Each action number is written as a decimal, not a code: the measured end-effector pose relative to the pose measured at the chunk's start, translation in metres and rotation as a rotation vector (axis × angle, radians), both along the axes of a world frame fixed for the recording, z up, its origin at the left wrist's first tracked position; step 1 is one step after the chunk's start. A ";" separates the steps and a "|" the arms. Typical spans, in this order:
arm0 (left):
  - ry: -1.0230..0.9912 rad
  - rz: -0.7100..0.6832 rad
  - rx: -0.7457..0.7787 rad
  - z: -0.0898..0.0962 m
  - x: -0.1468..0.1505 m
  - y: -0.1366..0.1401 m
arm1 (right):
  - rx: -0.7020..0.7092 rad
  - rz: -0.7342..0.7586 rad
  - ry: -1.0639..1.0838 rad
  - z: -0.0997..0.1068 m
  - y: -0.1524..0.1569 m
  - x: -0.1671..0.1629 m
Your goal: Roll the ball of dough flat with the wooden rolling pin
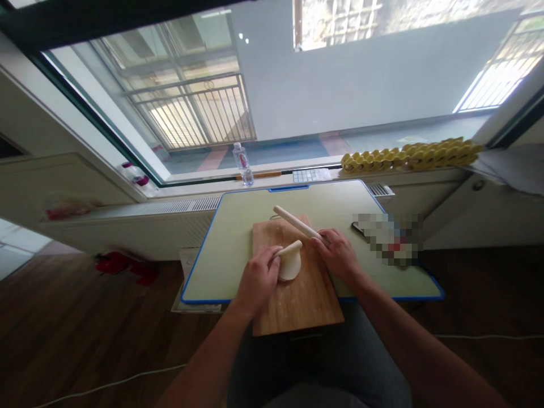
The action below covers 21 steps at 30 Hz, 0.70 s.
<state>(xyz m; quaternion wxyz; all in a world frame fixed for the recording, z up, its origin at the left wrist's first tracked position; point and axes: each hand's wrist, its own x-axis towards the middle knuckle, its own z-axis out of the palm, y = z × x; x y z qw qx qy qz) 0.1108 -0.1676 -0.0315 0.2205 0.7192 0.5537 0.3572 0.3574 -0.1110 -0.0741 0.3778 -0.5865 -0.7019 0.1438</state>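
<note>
A flat pale sheet of dough [290, 267] lies on the wooden cutting board [304, 309], its far edge lifted and folded over. My left hand [261, 275] pinches that raised edge at its left end, over the board's left side. My right hand [338, 249] is closed round the near end of a light wooden rolling pin [297, 222]. The pin slants up and to the left, above the far part of the board and apart from the dough. My fingers cover its near end.
The board rests on a pale green table [232, 238] with blue edging and overhangs its front. A partly blurred phone-like object [382, 235] lies at right. On the windowsill stand a plastic bottle [243, 165] and a yellow wavy stack [408, 156]. A red fire extinguisher [127, 266] is on the floor.
</note>
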 end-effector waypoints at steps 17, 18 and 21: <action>0.327 -0.196 0.104 0.018 -0.010 -0.009 | -0.108 -0.393 -0.397 0.020 -0.014 0.008; 0.334 -0.196 0.107 0.017 -0.010 -0.010 | -0.117 -0.403 -0.417 0.020 -0.019 0.009; 0.341 -0.209 0.129 0.015 -0.010 -0.010 | -0.140 -0.395 -0.444 0.022 -0.029 0.007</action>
